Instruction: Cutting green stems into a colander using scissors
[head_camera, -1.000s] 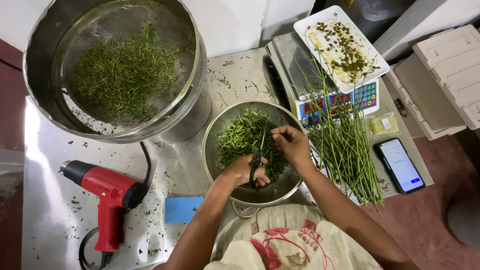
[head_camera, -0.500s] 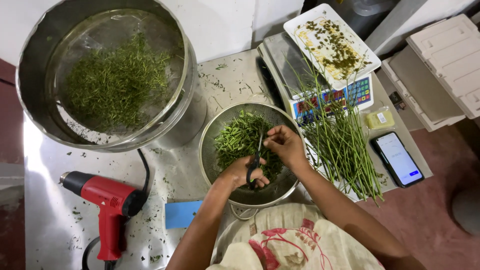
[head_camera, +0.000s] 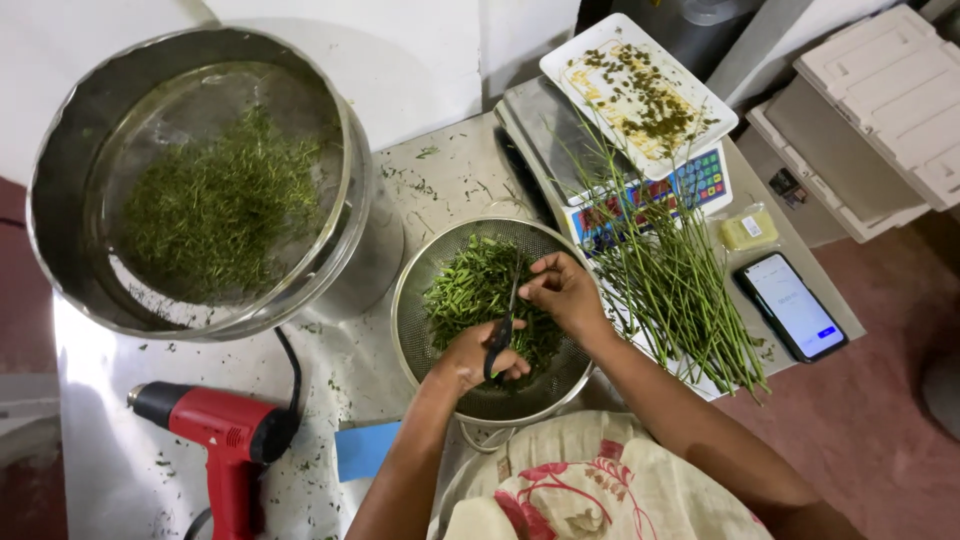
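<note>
left hand (head_camera: 478, 357): closed on scissors (head_camera: 500, 330)
right hand (head_camera: 562, 292): pinches thin green stem over colander (head_camera: 415, 300)
stems (head_camera: 670, 280): light, bendy; likely best pinched near cut end

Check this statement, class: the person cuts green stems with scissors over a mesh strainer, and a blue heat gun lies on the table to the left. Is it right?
Not quite: the heat gun is red, not blue, as the head view shows. The rest holds: the left hand works the scissors over the mesh strainer of cut green stems, with the right hand alongside.
</note>
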